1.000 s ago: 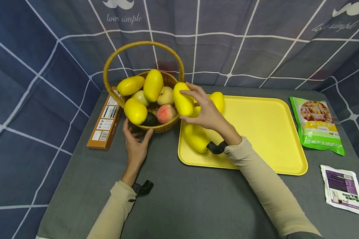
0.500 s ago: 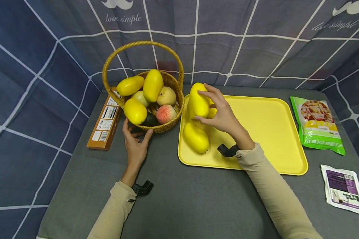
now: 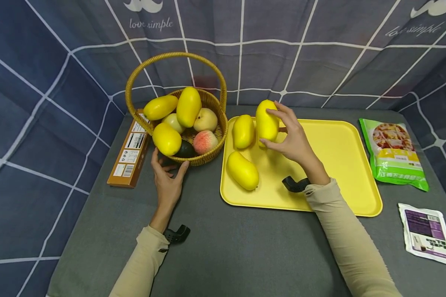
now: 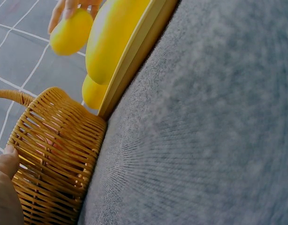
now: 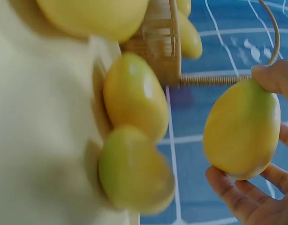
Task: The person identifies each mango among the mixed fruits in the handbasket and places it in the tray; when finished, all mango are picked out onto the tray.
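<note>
My right hand (image 3: pixel 291 136) holds a yellow mango (image 3: pixel 266 120) by thumb and fingertips, raised over the left part of the yellow tray (image 3: pixel 334 165). In the right wrist view the held mango (image 5: pixel 242 131) has a greenish top. Two mangoes, one behind (image 3: pixel 243 131) and one in front (image 3: pixel 243 170), show on the tray in the head view. A third tray mango (image 5: pixel 134 171) appears in the right wrist view. My left hand (image 3: pixel 169 181) touches the front of the wicker basket (image 3: pixel 204 159), thumb (image 4: pixel 7 161) against its outer wall.
The basket holds several mangoes (image 3: pixel 188 106), a peach (image 3: pixel 205 142), pale round fruits (image 3: pixel 206 119) and a dark green fruit (image 3: pixel 186 149). Left of it lies an orange-brown box (image 3: pixel 128 159). A green food bag (image 3: pixel 394 152) and a white-purple packet (image 3: pixel 426 233) lie right of the tray.
My right hand has carried the mango rightward, from beside the basket rim to over the tray, uncovering the mangoes there. The left hand stays at the basket.
</note>
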A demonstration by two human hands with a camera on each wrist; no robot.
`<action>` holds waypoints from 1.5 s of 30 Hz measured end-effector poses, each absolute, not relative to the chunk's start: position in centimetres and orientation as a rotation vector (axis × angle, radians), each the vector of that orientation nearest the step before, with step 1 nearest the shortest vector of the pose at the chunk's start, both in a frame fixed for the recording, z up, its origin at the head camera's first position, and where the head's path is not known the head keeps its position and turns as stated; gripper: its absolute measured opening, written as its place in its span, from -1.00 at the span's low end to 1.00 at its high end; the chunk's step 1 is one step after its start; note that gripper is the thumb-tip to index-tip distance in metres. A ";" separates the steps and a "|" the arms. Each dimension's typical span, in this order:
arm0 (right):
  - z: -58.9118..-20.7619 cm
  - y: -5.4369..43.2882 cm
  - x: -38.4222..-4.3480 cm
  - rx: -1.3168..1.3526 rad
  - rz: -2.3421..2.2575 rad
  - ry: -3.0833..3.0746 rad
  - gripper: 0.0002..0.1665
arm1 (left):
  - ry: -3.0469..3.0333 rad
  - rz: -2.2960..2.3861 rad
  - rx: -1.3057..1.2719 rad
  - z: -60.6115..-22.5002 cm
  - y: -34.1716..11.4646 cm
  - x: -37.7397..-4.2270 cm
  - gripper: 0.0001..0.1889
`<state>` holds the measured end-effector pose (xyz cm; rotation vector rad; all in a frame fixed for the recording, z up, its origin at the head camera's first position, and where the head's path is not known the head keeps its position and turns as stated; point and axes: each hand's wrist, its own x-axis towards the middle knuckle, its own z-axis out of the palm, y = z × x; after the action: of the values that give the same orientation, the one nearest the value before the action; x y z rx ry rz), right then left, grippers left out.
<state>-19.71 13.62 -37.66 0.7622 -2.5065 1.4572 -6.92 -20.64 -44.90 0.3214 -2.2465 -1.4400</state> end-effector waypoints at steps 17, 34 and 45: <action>-40.0 18.9 -21.5 0.468 1.342 -2.751 -0.10 | -2.245 -1.444 0.323 -44.7 -20.6 -6.8 -0.04; -41.7 20.6 -22.0 0.476 1.197 -2.859 -0.08 | -2.237 -1.454 0.316 -44.6 -20.6 -6.8 -0.04; -41.8 20.1 -21.9 0.484 1.133 -2.924 0.01 | -2.233 -1.457 0.311 -44.9 -20.7 -6.9 -0.06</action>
<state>-21.94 20.11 -41.75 0.4838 -2.9240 1.1331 -6.89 -20.69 -44.89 0.3109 -2.2331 -1.4573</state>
